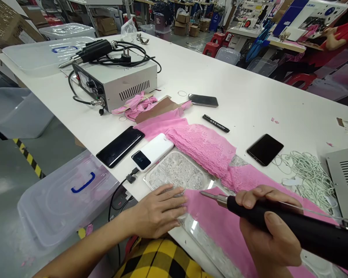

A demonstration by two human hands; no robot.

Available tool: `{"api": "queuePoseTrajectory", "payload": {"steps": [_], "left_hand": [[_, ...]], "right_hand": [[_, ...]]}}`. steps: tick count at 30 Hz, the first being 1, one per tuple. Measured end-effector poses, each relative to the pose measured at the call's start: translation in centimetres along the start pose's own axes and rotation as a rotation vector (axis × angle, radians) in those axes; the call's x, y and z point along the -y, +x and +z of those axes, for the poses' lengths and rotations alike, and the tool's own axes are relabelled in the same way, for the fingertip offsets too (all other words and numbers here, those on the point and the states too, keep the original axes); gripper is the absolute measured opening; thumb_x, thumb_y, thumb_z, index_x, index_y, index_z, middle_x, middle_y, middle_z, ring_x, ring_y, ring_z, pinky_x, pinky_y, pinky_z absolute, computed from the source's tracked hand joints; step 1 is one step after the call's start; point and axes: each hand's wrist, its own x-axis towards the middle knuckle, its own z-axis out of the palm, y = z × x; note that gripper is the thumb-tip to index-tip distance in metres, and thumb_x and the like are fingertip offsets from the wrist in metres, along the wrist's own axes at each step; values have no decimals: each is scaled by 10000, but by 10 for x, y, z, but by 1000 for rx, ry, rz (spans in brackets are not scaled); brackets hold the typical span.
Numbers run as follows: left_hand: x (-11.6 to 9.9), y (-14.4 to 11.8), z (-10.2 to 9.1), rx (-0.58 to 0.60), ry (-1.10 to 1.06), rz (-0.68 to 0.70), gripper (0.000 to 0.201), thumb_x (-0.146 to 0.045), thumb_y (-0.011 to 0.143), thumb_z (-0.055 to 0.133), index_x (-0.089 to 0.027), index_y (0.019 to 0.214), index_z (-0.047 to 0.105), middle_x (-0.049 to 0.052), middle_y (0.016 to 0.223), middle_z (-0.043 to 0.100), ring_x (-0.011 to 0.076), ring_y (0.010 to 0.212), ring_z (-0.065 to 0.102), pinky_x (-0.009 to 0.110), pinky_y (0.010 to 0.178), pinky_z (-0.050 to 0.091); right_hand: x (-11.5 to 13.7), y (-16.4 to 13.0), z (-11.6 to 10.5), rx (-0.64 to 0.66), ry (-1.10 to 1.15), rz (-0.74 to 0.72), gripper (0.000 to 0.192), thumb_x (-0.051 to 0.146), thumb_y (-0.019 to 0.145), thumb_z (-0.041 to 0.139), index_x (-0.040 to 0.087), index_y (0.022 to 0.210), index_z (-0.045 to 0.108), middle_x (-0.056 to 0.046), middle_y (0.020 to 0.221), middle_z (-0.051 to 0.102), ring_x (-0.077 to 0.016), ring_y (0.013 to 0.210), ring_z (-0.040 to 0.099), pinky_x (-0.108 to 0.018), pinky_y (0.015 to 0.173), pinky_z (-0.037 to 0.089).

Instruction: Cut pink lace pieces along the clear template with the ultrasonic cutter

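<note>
My right hand (269,227) is wrapped round the black barrel of a handheld cutter (295,227), apparently an ultrasonic one with a narrow metal tip. The tip points left, over a strip of pink fabric (217,216); whether it touches the cloth I cannot tell. Flat on the work surface lies my left hand (159,212), fingers stretched out, their tips at the left end of the pink strip. Under the fabric is a clear-edged plate with a speckled grey pattern (176,170). Beyond it a folded stack of pink lace (203,146) rests on the plate.
A grey generator box (127,85) carries a second black handpiece (95,50) and coiled cable. Phones, a white power bank (153,150), a black marker (216,123) and tangled pale cord (310,177) lie about the white table. Another person's arm (335,40) shows at a sewing machine (310,19).
</note>
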Motion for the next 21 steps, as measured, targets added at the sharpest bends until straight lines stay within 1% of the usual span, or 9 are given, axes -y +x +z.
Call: {"api": "queuePoseTrajectory", "payload": {"steps": [7, 13, 21], "left_hand": [[0, -5, 2, 46, 1, -4, 269, -292, 965, 541, -145, 1169, 637, 89, 1267, 669, 240, 1327, 508, 417, 1163, 351], [1, -3, 2, 26, -2, 10, 261, -288, 972, 525, -134, 1147, 641, 85, 1228, 687, 244, 1304, 528, 412, 1162, 349], [2, -6, 3, 14, 1, 29, 264, -289, 965, 528, -129, 1143, 639, 90, 1241, 681, 239, 1317, 513, 403, 1153, 359]], "right_hand": [[-4, -2, 7, 35, 5, -6, 139, 225, 724, 614, 202, 860, 597, 6, 831, 564, -109, 588, 552, -333, 586, 513], [-3, -2, 7, 60, -3, -11, 95, 219, 733, 629, 204, 818, 588, 11, 819, 571, -110, 597, 565, -335, 601, 527], [-2, -3, 9, 42, -1, -7, 141, 228, 714, 621, 196, 848, 595, 4, 827, 571, -118, 584, 554, -354, 587, 514]]}}
